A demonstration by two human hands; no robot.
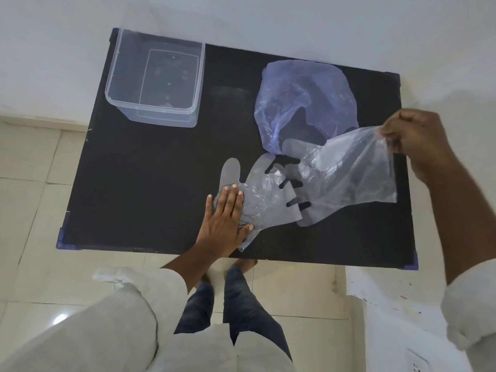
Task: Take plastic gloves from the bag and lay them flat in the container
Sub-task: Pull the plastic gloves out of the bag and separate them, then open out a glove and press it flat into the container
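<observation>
1. The left hand (224, 218) lies palm down on the black worktop (139, 167). Its fingers (230, 196) are extended, slightly spread, and press flat on the cuff end of the near glove (261, 193). They grip nothing; contact is by pressure only.
2. The right hand (414, 136) is raised above the right side of the worktop. Its fingers (389, 135) are curled together and pinch the cuff edge of the far glove (351, 174), lifting that end clear of the surface.
3. The finger end of the far glove hangs down toward the left hand and overlaps the finger tips of the near glove.
4. Gloves visible outside the bag: two, both clear plastic. Whether either one is a single layer cannot be told.
5. Bags: one, bluish translucent (303, 103), crumpled, lying on the worktop just beyond the right hand's glove and touching it.
6. Containers: one, clear and rectangular (155, 79), open-topped, standing well beyond and to the left of the left hand, at the far left corner of the worktop. No glove lies in it.
7. The near glove's cuff lies close to the near worktop edge, just beside the left wrist.
8. Bare black worktop extends between the left hand and the container, and to the left of the left hand.
9. The right hand sits over the right worktop edge.
</observation>
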